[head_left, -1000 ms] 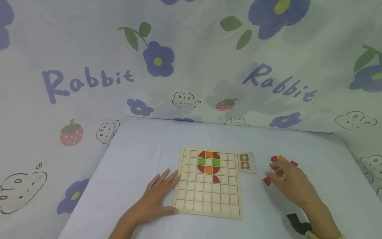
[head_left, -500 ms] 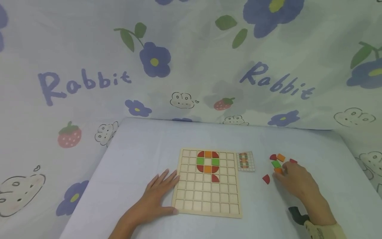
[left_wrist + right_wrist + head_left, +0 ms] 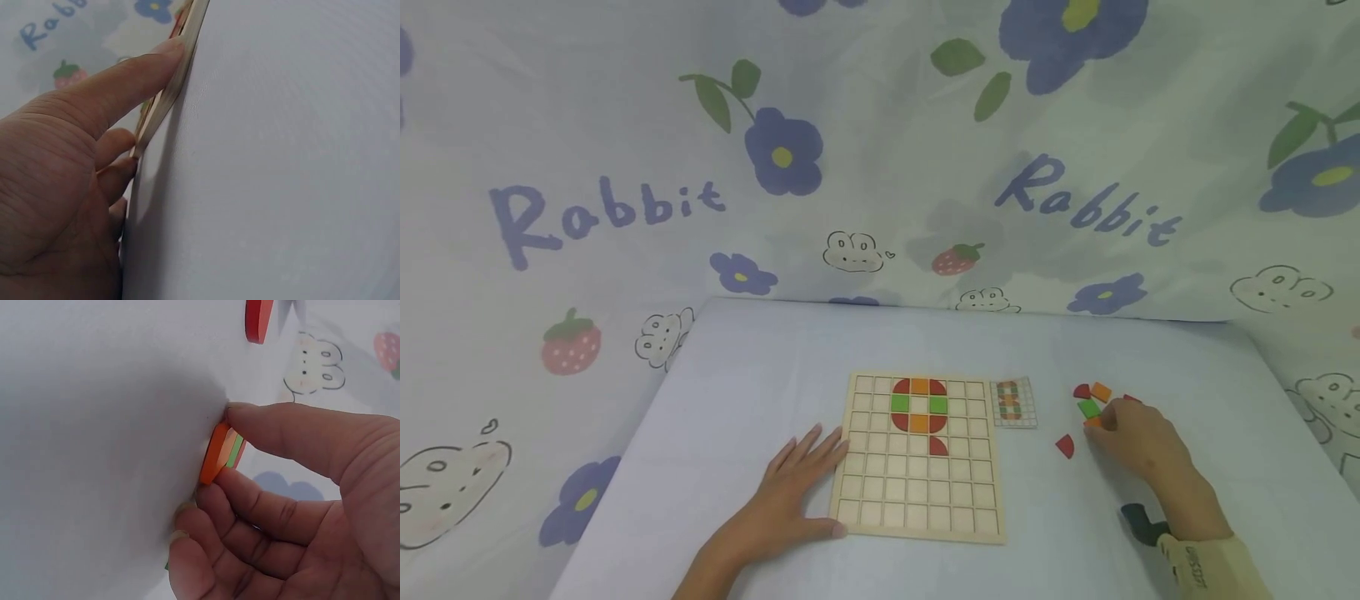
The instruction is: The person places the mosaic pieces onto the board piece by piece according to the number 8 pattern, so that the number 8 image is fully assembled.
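Note:
My left hand [image 3: 793,496] lies with fingers spread, touching the left edge of a wooden grid board [image 3: 895,490]. In the left wrist view its thumb [image 3: 134,78] rests along the board's side. Red quarter-circle pieces, orange squares and green squares form a ring in the board's upper cells, with one red quarter circle [image 3: 938,447] just below. On the right, my right hand [image 3: 1142,446] pinches an orange square tile [image 3: 217,450] by its edges, between thumb and finger, down at the table. A green tile [image 3: 1088,408] lies right beside that orange tile.
A small pattern card [image 3: 1015,404] lies against the board's right edge. Near the right hand are a second orange tile [image 3: 1101,392], a red quarter circle [image 3: 1081,390] and another lone red piece [image 3: 1065,447]. A patterned cloth wall [image 3: 880,167] rises behind the white table.
My right hand has gone from hovering over the loose pieces to the lower orange tile, taking hold of its edges. The left hand stays at the board. The head view shifts slightly.

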